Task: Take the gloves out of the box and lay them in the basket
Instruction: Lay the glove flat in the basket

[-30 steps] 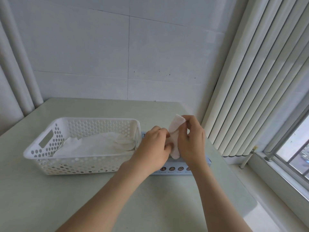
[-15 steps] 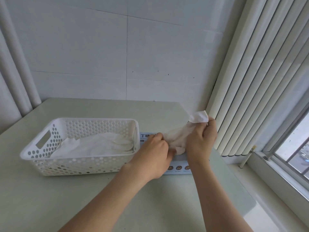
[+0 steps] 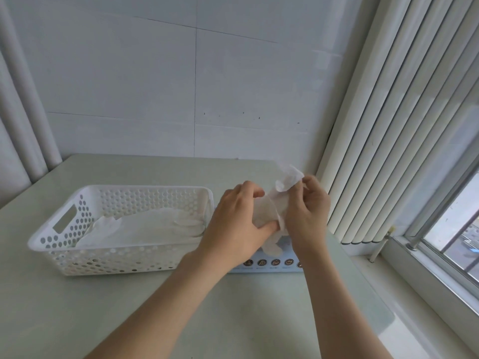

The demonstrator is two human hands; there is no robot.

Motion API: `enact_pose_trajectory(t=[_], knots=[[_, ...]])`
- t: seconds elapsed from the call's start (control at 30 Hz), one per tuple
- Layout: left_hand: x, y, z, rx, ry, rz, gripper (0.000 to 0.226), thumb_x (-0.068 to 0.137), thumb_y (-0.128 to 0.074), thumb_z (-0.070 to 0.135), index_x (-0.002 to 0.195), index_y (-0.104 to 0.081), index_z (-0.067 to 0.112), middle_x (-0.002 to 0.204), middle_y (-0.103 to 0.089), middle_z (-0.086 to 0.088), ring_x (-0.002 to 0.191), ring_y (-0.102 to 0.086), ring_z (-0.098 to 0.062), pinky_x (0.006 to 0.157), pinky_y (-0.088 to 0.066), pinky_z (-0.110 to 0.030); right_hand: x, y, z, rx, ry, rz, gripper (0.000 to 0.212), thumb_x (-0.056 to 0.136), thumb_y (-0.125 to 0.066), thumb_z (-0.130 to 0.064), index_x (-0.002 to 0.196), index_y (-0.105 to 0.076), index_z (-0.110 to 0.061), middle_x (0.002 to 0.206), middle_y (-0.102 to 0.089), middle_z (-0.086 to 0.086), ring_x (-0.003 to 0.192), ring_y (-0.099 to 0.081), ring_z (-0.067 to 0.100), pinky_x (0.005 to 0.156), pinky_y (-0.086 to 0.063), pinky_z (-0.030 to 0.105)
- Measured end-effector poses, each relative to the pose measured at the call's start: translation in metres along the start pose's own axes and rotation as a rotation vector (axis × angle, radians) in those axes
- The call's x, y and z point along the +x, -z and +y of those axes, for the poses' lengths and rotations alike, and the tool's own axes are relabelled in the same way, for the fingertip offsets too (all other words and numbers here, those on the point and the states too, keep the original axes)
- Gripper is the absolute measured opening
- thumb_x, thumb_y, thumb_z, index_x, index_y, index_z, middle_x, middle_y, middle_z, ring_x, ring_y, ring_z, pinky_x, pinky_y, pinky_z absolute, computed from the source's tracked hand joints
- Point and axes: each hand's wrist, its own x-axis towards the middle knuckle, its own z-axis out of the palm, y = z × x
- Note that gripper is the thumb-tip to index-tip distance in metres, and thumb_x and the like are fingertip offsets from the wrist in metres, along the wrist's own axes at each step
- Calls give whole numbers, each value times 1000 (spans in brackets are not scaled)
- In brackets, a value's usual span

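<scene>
Here, both hands hold one thin white glove (image 3: 268,212) above the pale blue glove box (image 3: 269,266), which lies on the table (image 3: 129,307) just beside the right end of the white perforated basket (image 3: 124,189). The left hand (image 3: 237,225) grips the glove's middle between thumb and curled fingers. The right hand (image 3: 307,215) pinches its crumpled upper end, and one loose tip of the glove dangles toward the box. Other gloves (image 3: 155,226) already lie spread in the basket.

Several failures seem possible from this position. If the hands pull apart too hard, the thin film could stretch or tear between the two grips. The box opening is hidden behind the hands, so the dangling tip may still be caught there. A lift could then drag a second glove out, or shift the light box, which neither hand steadies. Carried leftward while bunched, the glove may snag on the basket's near rim, or land crumpled rather than flat on the others.
</scene>
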Motion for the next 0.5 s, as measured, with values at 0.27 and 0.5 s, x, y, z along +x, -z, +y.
enact_pose_trajectory(t=[0.27, 0.5], knots=[[4, 3, -6, -225, 144, 113, 7, 98, -70, 27, 92, -73, 25, 77, -71, 14, 73, -65, 3, 61, -46, -12, -9, 0, -15, 30, -66, -324, 15, 95, -75, -12, 104, -64, -7, 80, -77, 14, 67, -67, 20, 62, -50, 33], [8, 8, -12, -363, 208, 178, 12, 100, -69, 18, 93, -74, 26, 82, -74, 12, 76, -71, -3, 71, -57, -21, 1, 9, -4, 23, -28, -361, 19, 81, -48, -2, 97, -58, -6, 94, -73, 16, 88, -67, 31, 76, -54, 41]])
